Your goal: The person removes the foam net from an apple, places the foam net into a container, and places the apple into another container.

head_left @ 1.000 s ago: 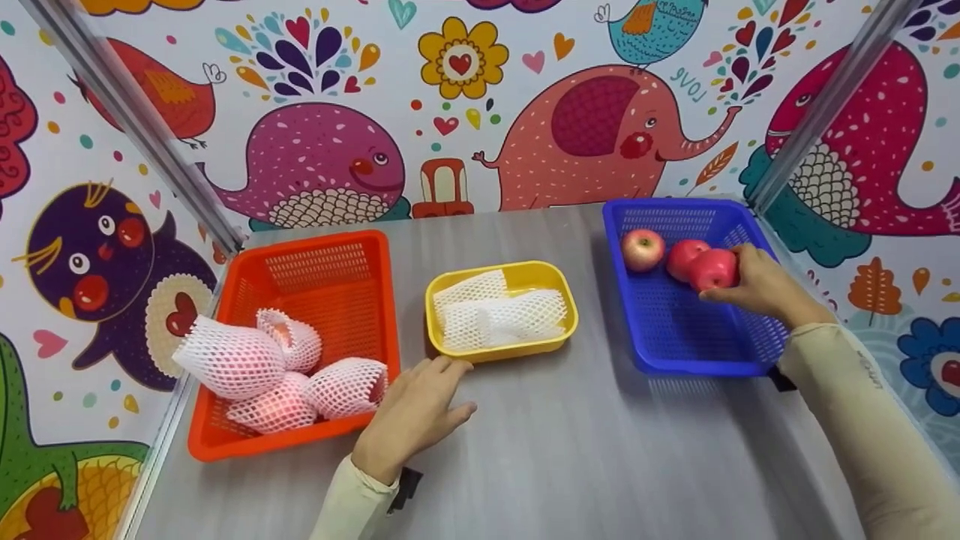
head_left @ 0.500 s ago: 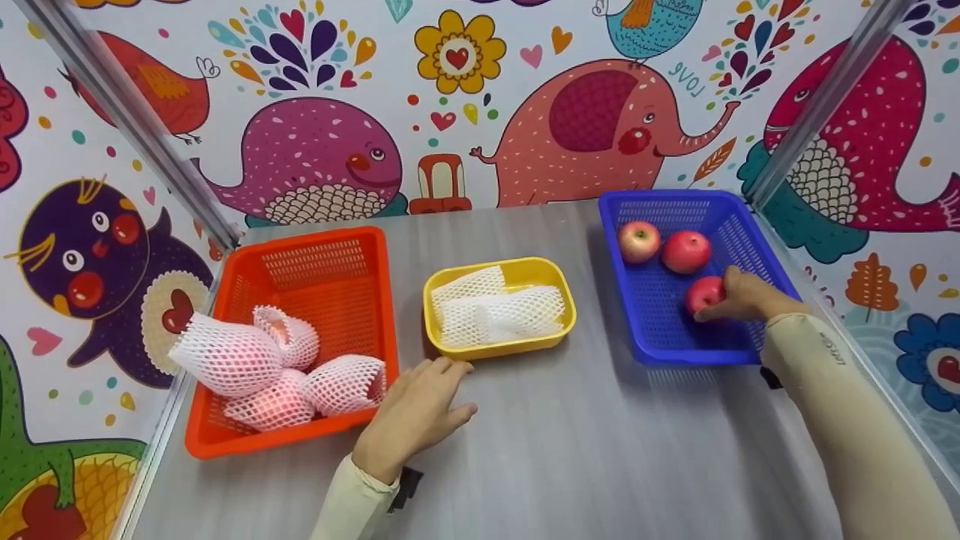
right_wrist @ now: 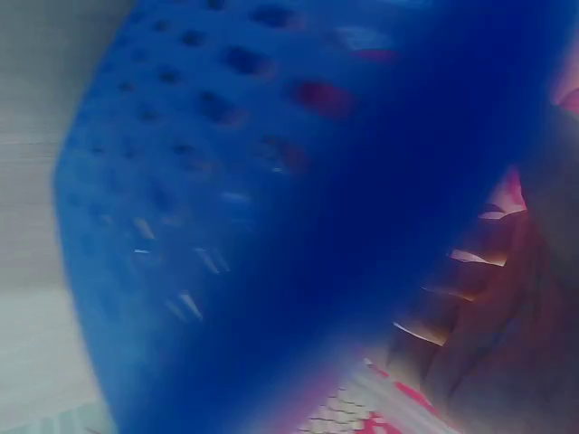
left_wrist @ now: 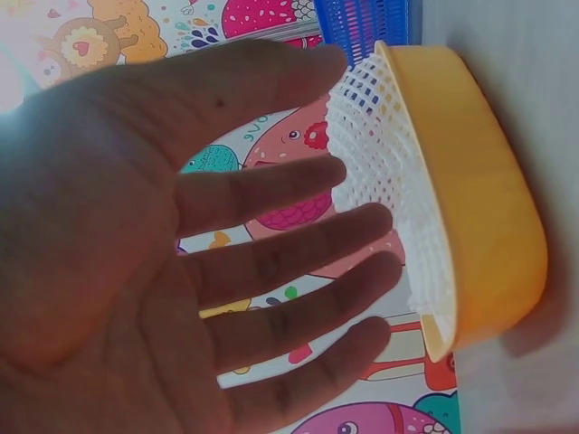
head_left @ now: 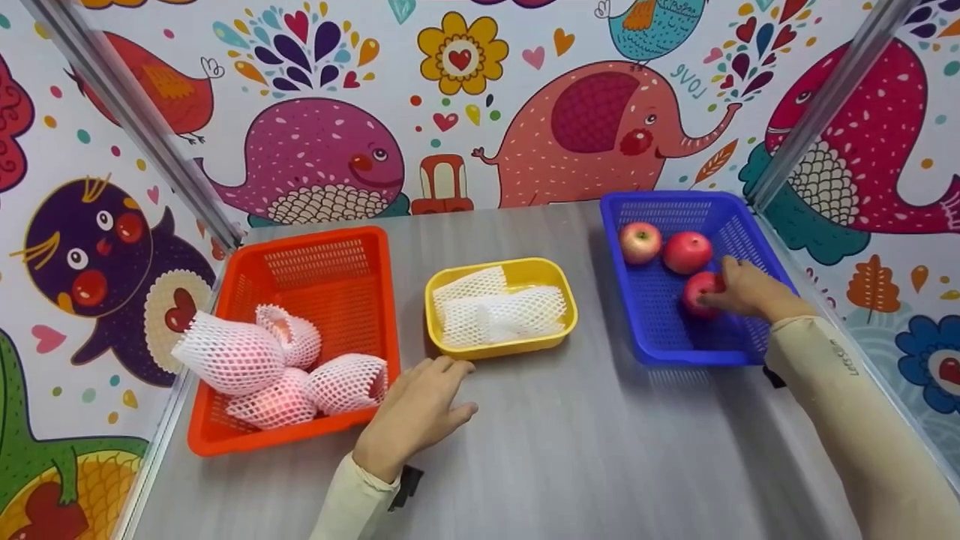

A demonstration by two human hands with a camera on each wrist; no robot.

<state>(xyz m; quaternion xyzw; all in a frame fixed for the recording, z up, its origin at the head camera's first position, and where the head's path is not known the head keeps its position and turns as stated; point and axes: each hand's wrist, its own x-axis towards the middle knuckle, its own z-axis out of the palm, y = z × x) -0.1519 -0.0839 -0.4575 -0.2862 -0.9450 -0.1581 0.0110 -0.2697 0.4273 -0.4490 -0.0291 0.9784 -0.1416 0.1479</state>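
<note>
My right hand (head_left: 750, 291) reaches into the blue basket (head_left: 646, 352), its thumb across the front of a red apple (head_left: 697, 291) and its fingers behind it. Two more apples lie at the basket's back: a paler one (head_left: 640, 243) and a red one (head_left: 688, 252). In the right wrist view the blurred basket wall (right_wrist: 208, 181) hides that apple and much of the hand (right_wrist: 488, 316). My left hand (head_left: 416, 412) rests between the orange basket and the yellow tray (head_left: 501, 349), fingers spread. The left wrist view shows its palm (left_wrist: 118, 262) before the tray, holding nothing.
White foam nets (head_left: 517, 315) lie in the yellow tray. In the orange basket (head_left: 311, 244) at the left, several apples in foam nets (head_left: 240, 356) are heaped toward the front. Patterned walls (head_left: 465, 135) with metal corner posts enclose the grey table (head_left: 555, 442).
My right hand has brought the red apple down and forward toward me, away from the red apple behind it. Lately it has shifted only slightly. The left hand has stayed put.
</note>
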